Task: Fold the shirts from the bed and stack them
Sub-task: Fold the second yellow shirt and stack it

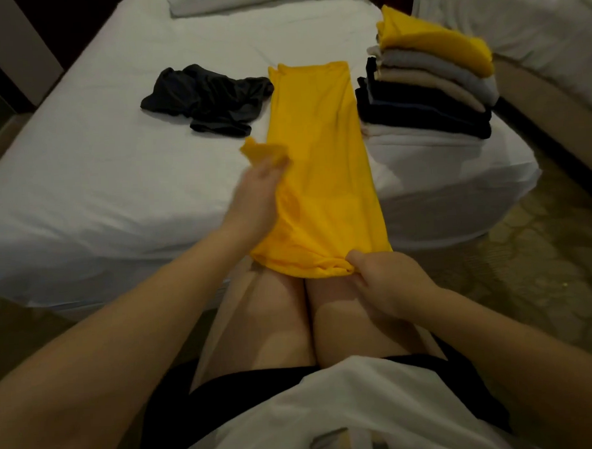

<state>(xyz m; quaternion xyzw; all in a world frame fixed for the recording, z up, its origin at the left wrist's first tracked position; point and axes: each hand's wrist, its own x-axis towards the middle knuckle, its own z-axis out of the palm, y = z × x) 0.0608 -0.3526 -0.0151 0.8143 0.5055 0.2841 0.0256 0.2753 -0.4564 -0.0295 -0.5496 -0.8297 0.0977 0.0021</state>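
Shirt, yellow, laid out as a long narrow strip down the bed, far end near the middle of the mattress, near end spilling off the edge over the knees. Pinched at that near end by right hand, thumb on top and fingers curled under the bunched cloth, probably to hold the strip taut and stop it sliding. Gripped at its left edge by left hand, fingers closed on a loose flap (a sleeve, most likely) lifted clear of the bed, seemingly for tucking inward for the sake of straight sides. Just right of the strip: stack of folded shirts, dark ones low, pale ones above, another yellow one on top; set within easy reach for the drop-off. Left of the strip, crumpled black shirt, not yet folded. Judged well along: one in hand, one waiting.
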